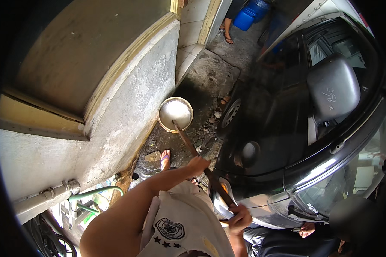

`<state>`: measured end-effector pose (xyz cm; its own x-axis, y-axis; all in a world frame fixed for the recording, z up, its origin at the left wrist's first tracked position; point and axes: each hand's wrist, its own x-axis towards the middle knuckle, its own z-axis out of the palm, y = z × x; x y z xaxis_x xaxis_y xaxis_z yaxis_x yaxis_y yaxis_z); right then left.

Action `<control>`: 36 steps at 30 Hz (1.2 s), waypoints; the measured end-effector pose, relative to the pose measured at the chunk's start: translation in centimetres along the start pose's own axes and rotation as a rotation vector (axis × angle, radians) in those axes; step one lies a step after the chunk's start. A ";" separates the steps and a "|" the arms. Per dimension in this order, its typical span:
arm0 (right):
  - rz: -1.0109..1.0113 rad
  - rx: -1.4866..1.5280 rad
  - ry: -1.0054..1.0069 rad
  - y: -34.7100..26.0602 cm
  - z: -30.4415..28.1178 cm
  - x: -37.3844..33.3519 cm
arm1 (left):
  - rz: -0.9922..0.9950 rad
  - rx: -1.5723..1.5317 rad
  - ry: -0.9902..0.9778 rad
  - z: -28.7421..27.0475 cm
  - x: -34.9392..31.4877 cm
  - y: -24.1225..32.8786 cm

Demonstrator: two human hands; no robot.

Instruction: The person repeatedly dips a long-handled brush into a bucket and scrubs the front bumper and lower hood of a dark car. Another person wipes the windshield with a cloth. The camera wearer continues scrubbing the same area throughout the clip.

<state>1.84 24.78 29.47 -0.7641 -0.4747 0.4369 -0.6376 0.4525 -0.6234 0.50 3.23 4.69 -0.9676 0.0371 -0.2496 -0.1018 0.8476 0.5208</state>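
A long brown wooden pole [187, 143] slants from a round bucket [160, 115] up toward my body. Its lower end dips into pale, cloudy liquid in the bucket, so the tip is hidden. My left hand [198, 164] is wrapped round the middle of the pole. Nearer my body on the right, my right hand [240, 217] grips the upper part. The bucket stands on the wet ground beside the wall, ahead of my sandalled foot [165, 159].
A black vehicle [270, 124] with a large side mirror [334, 85] fills the right. A whitewashed wall [133, 81] bounds the left, with a pipe [47, 200] below. Another person's hand [306, 230] shows at lower right. Beyond are someone's leg [227, 30] and blue containers [245, 19].
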 end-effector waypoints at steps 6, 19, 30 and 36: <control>0.050 0.111 0.061 -6.2 -1.0 19.6 | -0.057 -0.105 0.166 -14.7 3.5 -0.6; -0.436 0.013 -0.036 -3.7 5.3 8.4 | -0.126 -0.150 0.170 -3.2 -1.6 -5.9; -0.170 0.104 -0.002 -1.1 1.4 6.0 | 0.013 0.140 0.055 -3.4 1.2 -1.7; -0.187 0.040 -0.155 -8.9 1.0 22.3 | -0.049 -0.068 0.250 -16.3 2.1 -4.3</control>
<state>-9.44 9.48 44.11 -0.6070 -0.6590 0.4442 -0.7596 0.3169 -0.5679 -4.89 -8.97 15.24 -0.9873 -0.1421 -0.0705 -0.1569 0.8075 0.5687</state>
